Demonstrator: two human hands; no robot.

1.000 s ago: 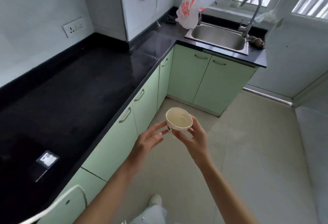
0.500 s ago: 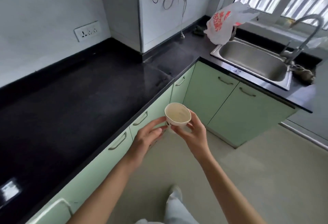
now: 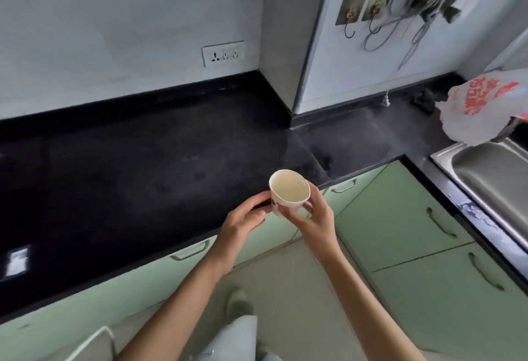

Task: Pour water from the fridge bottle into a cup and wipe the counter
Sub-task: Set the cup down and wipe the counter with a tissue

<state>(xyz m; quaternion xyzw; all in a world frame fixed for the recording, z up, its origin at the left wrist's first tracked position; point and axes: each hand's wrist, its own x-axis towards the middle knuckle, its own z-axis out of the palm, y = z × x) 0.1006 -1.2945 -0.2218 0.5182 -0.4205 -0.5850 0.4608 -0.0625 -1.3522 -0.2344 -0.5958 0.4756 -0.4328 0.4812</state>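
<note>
Right hand [image 3: 313,219] holds the cup [image 3: 289,195] from the right and below: fingers curled round its lower wall, thumb up along the right side near the rim. Left hand [image 3: 243,222] at the cup's left side, fingers loosely bent, fingertips at the base; whether they press the cup or only meet it, cannot tell. Both forearms bare, reaching in from the bottom edge.

Cup pale, rim slightly out of round, upright, mouth open to the camera. Inside looks cream-coloured; liquid or bare wall, cannot tell. A dark mark on the outer wall at left. The cup is in the air just over the front edge of the counter [image 3: 128,177], near its inner corner.

Counter black and glossy, L-shaped, running left and turning toward the right. A pale reflection at its far left. Below it, light green cabinets [image 3: 400,217] with curved handles.

Right end: a steel sink [image 3: 491,172] set into the counter. Behind it, a white plastic bag [image 3: 480,109] with red print.

Wall: a white socket plate [image 3: 223,53] above the counter; further right, two hooks [image 3: 361,14] and a tangle of cables, blurred.

Floor pale. A shoe [image 3: 237,302] and a trouser leg between the arms, at the bottom.
</note>
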